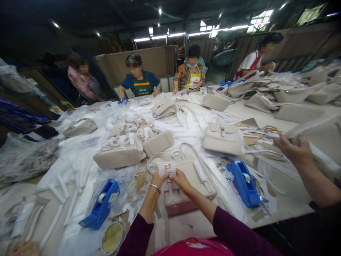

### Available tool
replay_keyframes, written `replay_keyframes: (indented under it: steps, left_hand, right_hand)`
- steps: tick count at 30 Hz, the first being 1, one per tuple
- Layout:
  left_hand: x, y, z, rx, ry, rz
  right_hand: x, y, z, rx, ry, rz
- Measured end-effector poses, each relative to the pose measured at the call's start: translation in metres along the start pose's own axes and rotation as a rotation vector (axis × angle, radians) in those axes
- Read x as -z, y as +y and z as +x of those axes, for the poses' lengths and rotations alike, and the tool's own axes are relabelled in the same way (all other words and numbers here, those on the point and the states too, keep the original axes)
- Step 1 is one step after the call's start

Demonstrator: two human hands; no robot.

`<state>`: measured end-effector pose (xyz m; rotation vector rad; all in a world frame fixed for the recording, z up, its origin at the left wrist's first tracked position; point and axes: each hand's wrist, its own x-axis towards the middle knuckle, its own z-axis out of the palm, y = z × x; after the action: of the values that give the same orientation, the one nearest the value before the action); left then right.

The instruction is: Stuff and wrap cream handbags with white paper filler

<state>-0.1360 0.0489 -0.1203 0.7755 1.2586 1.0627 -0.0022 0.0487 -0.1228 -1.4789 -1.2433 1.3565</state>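
A beige handbag [188, 199] lies on the table right before me, its handle [195, 156] stretching away from me. Over its near part, a small white sheet [163, 167] sits behind a metal buckle [167, 166] on a beige strap [170, 190]. My left hand [157, 179] pinches the sheet and strap from the left, a bracelet on its wrist. From the right, my right hand [182, 179] pinches the same spot, and the thumbs nearly meet just below the buckle. The fingers under the sheet are hidden.
Blue tape dispensers [102, 204] [245, 185] stand on either side. A round tin [112, 237] sits near the front edge. More bags [223, 138], wrapping [87, 142] and scissors [270, 128] cover the table. A co-worker's hand [294, 151] reaches in at right; several people work opposite.
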Motion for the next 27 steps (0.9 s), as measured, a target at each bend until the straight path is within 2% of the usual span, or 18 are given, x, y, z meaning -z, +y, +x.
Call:
replay_keyframes:
  steps: [2,4,8,11,15,23,25,27]
  left_hand:
    - [0.002,-0.002,0.002,0.005,0.022,-0.031]
    - [0.004,-0.006,0.005,0.011,0.019,-0.07]
    - [0.008,-0.016,0.014,0.018,-0.01,-0.11]
    - [0.012,-0.022,0.02,0.03,-0.037,-0.111]
    - [0.016,-0.026,0.024,0.029,-0.094,-0.086]
    - [0.017,-0.017,0.02,-0.054,-0.082,0.099]
    - [0.016,-0.014,0.018,-0.087,-0.07,0.162]
    - [0.014,-0.012,0.016,-0.122,-0.055,0.18]
  right_hand:
    - [0.004,-0.001,0.001,0.039,0.013,-0.055]
    - [0.01,-0.003,0.001,0.062,-0.02,0.009]
    - [0.025,-0.006,0.005,-0.013,-0.217,0.306]
    - [0.033,-0.006,0.015,-0.076,-0.345,0.375]
    - [0.034,-0.012,0.032,-0.088,-0.447,0.33]
    - [0.037,-0.05,0.05,-0.059,-0.72,0.062]
    - [0.037,-0.056,0.054,-0.064,-0.738,0.006]
    - [0.034,-0.057,0.057,-0.071,-0.693,-0.025]
